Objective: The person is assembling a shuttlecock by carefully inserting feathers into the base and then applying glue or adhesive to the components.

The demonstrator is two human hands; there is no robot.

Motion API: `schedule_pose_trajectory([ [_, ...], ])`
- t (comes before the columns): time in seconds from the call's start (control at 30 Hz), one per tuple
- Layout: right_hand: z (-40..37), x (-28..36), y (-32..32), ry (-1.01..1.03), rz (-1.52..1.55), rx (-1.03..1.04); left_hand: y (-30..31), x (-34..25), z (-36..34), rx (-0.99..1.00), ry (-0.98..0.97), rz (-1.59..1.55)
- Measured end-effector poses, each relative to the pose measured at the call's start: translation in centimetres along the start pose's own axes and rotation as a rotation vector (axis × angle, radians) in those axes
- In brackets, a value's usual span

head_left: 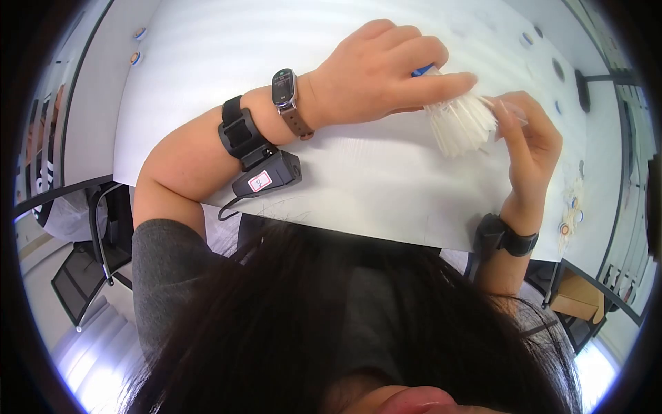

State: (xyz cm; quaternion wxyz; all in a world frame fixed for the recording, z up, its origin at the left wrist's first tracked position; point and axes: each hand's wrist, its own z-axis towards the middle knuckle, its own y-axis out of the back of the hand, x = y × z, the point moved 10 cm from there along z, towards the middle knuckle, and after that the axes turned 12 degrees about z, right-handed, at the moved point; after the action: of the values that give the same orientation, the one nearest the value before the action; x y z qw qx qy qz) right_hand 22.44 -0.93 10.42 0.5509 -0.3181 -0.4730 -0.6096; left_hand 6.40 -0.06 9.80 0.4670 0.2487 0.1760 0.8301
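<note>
My left hand point(386, 72) reaches in over the white table and is closed around a fanned bundle of thin white sticks point(460, 127). A small blue piece point(423, 70) shows between its fingers, mostly hidden. At the right edge of the bundle, my right hand point(527, 134) is closed in a pinch. Its thumb and fingertips touch the sticks there, and how many they hold cannot be made out. Something clear and shiny shows beside those fingertips, too blurred to name.
A black device point(267, 174) with a cable is strapped to my left forearm, beside a wristwatch point(283, 87). Another strap point(517, 241) circles my right wrist. Small round blue-and-white pieces point(136, 58) stand far left. Loose pale bits point(572, 200) lie right. A cardboard box point(578, 297) sits below.
</note>
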Motion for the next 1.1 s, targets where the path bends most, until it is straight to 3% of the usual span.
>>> schedule_pose_trajectory([
  [0.4, -0.1, -0.2, 0.1, 0.037, 0.037, -0.026, -0.8, 0.9, -0.1, 0.074, 0.095, -0.168],
  [0.6, -0.2, 1.1, -0.4, 0.118, -0.113, -0.015, -2.1, 1.5, -0.8, 0.194, 0.196, -0.297],
  [0.9, -0.8, 4.5, -2.0, 0.411, -0.435, 0.037, -2.6, 1.8, -1.2, 0.251, 0.214, -0.265],
  [1.1, -1.0, 5.1, -2.5, 0.420, -0.504, 0.034, -2.6, 1.7, -1.4, 0.249, 0.202, -0.263],
])
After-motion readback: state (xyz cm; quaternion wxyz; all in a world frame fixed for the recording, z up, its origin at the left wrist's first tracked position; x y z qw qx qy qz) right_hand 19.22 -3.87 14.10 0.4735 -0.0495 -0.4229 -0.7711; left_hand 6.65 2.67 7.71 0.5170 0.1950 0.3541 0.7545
